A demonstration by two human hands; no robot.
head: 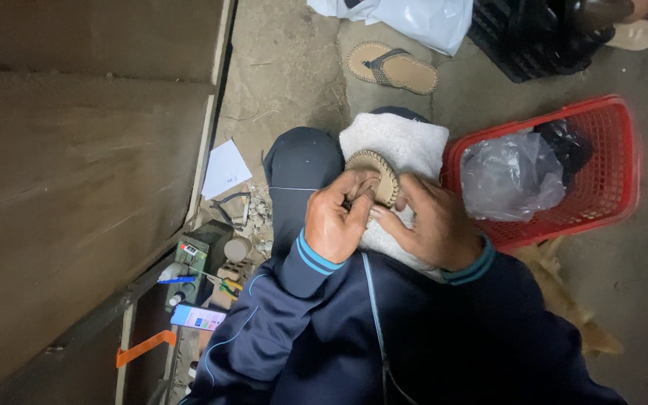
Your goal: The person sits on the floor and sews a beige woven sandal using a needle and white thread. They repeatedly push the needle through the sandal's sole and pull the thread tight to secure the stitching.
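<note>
A small tan shoe sole with a stitched rim rests on a white towel draped over my knees. My left hand grips the sole's near end, fingers curled over it. From the right side my right hand pinches the sole's edge with its fingertips. Both sleeves are dark blue with teal cuffs. The near part of the sole is hidden under my fingers.
A red plastic basket holding clear and black plastic bags stands to my right. A tan sandal lies on the concrete ahead, beside a white bag and a black crate. Small tools, a phone and paper sit at my left by a wooden panel.
</note>
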